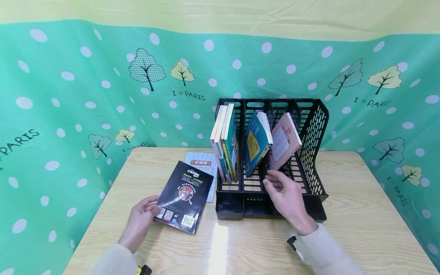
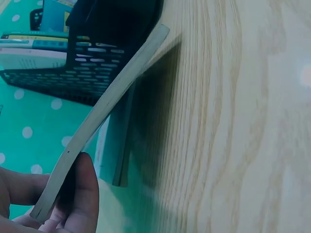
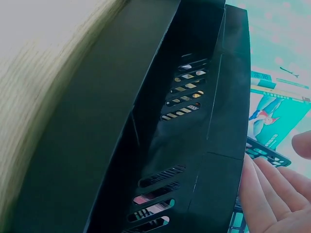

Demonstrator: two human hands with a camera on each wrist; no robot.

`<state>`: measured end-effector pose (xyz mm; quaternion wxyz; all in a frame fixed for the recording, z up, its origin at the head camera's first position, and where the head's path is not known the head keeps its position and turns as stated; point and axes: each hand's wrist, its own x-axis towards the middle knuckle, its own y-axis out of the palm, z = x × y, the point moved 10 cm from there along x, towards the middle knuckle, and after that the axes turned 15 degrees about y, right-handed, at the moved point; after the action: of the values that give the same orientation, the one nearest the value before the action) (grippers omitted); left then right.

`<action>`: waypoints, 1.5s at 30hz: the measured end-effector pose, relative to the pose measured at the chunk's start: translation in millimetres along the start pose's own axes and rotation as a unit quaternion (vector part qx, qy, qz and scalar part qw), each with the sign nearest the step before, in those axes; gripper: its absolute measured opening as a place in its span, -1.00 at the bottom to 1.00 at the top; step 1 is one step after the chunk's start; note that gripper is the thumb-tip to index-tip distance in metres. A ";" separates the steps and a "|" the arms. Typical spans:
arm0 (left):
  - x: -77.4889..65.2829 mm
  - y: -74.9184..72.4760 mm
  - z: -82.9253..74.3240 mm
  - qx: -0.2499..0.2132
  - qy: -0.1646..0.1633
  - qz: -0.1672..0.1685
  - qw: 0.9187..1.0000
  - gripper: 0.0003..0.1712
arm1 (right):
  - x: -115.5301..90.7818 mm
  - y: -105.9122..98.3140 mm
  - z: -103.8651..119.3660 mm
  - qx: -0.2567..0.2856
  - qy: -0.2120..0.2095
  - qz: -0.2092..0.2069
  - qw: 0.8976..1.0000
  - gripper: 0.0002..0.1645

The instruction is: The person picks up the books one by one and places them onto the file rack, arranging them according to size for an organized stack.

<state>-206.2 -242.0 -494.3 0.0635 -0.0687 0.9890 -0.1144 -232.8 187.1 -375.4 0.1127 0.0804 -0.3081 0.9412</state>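
My left hand pinches a black paperback book by its left edge, thumb on the cover. In the left wrist view the book appears edge-on, tilted above the table with its shadow beneath. It overlaps a light blue booklet. My right hand is at the front of a black desk rack, just below a pink book leaning in it. In the right wrist view the right hand has its fingers extended behind the rack's front edge, thumb apart, with nothing between them.
Several thin books stand in the rack's leftmost slot, and a blue book leans in the adjoining one. Shallow trays run along the rack's front. A green dotted curtain hangs behind the wooden table.
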 end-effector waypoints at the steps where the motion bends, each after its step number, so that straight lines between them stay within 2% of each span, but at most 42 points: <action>1: -1.4 -0.4 0.6 -0.002 -0.001 0.000 1.000 -0.48 | 0.0 0.3 0.1 0.001 0.000 0.001 1.000 -0.66; 7: -8.8 -5.8 2.9 -0.029 -0.006 -0.013 0.999 -0.46 | -0.9 1.6 0.9 0.000 0.004 0.004 1.000 -0.66; 23: -20.9 -7.3 -18.8 -0.072 0.047 -0.029 0.996 -0.53 | -3.5 4.1 4.0 0.029 0.015 0.025 0.999 -0.65; 29: -28.3 -2.7 -29.4 -0.107 0.073 -0.021 0.991 -0.53 | -4.4 7.3 3.9 0.053 0.025 0.041 0.997 -0.65; 38: -34.4 5.5 -42.2 -0.131 0.098 -0.010 0.987 -0.56 | -6.8 9.9 4.6 0.074 0.035 0.067 0.994 -0.60; 45: -35.8 12.1 -47.4 -0.166 0.119 0.000 0.979 -0.58 | -9.6 14.6 5.0 0.129 0.054 0.098 0.985 -0.63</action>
<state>-179.2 -214.7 -447.3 -0.0673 -0.0639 0.9947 0.0437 -226.9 171.1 -381.8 0.0249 0.0130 -0.1837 0.9826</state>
